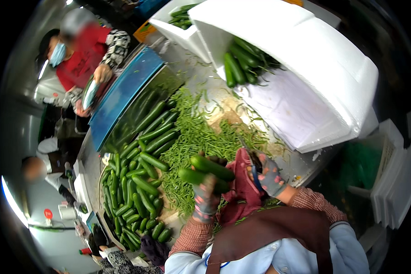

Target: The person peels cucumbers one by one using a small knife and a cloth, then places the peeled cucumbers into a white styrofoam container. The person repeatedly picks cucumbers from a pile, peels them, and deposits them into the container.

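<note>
My left hand [205, 198], in a grey patterned glove, is wrapped around a small bunch of green cucumbers [210, 167]. Dark fingertips show at their far side, and motion blurs part of the hand. In my right hand [270, 178], gloved alike, is a pair of scissors [255, 177] with blue handles, its blades pointing away from me. A dark red cloth [239, 185] lies against the scissors and the cucumber ends; whether my right hand grips it is hidden. Beneath both hands spreads a thick layer of thin green stem trimmings [188, 137].
Many cucumbers [137, 191] are heaped at the left, beside a blue-edged panel [123, 99]. A white foam box [281, 109] lies tipped at the right, cucumbers [241, 61] inside. Across the panel, a masked person [85, 51] holds a cucumber. Foam sheets [394, 185] stand at far right.
</note>
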Available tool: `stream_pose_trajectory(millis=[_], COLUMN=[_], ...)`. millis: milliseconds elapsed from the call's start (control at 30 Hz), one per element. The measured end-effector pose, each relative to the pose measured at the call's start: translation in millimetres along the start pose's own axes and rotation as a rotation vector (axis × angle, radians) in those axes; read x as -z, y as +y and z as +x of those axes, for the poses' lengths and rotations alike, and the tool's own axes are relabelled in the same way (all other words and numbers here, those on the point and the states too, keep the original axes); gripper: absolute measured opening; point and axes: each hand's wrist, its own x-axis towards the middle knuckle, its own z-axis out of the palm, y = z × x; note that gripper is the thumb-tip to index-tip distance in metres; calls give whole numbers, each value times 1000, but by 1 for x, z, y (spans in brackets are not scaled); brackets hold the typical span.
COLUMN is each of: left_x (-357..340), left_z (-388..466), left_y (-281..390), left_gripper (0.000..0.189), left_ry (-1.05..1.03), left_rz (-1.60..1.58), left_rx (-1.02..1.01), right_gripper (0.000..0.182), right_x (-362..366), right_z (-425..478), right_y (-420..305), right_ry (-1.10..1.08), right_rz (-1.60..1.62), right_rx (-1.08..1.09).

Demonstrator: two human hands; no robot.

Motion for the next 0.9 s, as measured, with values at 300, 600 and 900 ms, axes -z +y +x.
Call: stream_pose_trajectory(millis=[300,600,900], left_x=[-1,-16,-18], left_z=[41,31,37], left_y=[29,5,10], left_gripper=[39,42,58], left_ry=[293,325,208], left_rz=[-913,-933,-896], left_rx=[217,316,145], right_gripper=[42,37,41], right_x=[-147,-120,-152], right_z=[5,4,6], right_y=[-9,-8,-8], right_ry=[45,196,-57], right_rz=[-2416,-2018,-2447], right_rx=[611,323,519])
